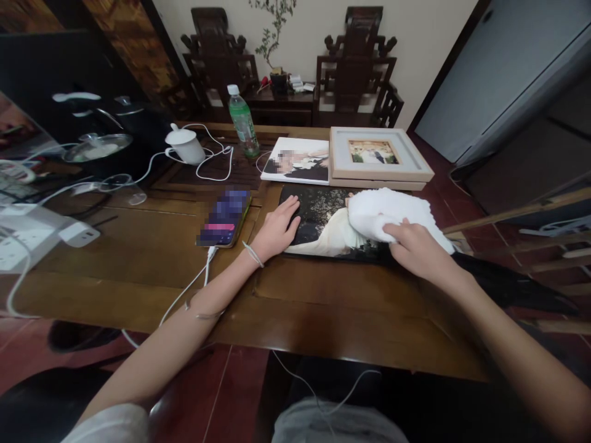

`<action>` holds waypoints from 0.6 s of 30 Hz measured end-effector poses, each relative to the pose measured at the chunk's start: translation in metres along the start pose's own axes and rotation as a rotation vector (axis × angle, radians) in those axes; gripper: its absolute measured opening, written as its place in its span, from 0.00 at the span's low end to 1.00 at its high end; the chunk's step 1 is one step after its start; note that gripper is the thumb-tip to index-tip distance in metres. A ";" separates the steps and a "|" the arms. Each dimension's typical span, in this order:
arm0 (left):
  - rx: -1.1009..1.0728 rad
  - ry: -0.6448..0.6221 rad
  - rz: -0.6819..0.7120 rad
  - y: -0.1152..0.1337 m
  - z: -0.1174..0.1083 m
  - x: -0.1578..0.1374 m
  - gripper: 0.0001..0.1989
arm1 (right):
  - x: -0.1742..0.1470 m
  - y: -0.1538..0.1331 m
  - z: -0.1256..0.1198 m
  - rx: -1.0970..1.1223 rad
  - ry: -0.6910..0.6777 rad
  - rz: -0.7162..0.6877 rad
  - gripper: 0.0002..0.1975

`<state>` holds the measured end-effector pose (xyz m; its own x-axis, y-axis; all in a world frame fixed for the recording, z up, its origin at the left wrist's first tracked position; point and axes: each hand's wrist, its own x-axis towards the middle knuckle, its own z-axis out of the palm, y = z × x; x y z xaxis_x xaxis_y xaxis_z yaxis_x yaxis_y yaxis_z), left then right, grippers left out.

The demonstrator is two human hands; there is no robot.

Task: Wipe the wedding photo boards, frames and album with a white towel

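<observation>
Left hand (pixel 277 232) laid palm-down on the left end of a dark photo panel (pixel 318 215), fingers slightly apart and not gripping. Right hand (pixel 418 249) has its fingers clamped on a bunched white cloth (pixel 392 212), which covers the panel's upper right part. The panel lies flat toward the right end of the desk (pixel 318 301), set in from the near edge; its picture shows a pale, flowing dress against a dark ground.

Beyond it, toward the far edge: a white-edged photo print (pixel 298 161), with a stack of pale wooden picture frames (pixel 376 154) just to its right. Left of the print, a green-labelled plastic bottle (pixel 242 126) stands upright, white cap on. Farther left, a lidded white cup (pixel 187 146).

Smartphone (pixel 226 215), screen lit, lies left of the left hand; a white charging cable (pixel 211 252) meets its near end and trails over the desk's near edge. White power strip (pixel 23 240) at the desk's left end.
</observation>
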<state>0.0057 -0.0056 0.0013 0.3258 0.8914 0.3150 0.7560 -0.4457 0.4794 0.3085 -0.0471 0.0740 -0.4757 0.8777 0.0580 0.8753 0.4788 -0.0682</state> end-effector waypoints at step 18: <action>-0.007 0.010 0.019 0.004 -0.003 0.000 0.21 | 0.158 -0.093 -0.007 0.422 0.001 -0.087 0.15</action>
<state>0.0070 -0.0072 0.0053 0.3342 0.8820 0.3322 0.7459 -0.4630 0.4788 0.1529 0.0472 0.0962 -0.5462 0.8336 0.0822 0.7192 0.5170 -0.4642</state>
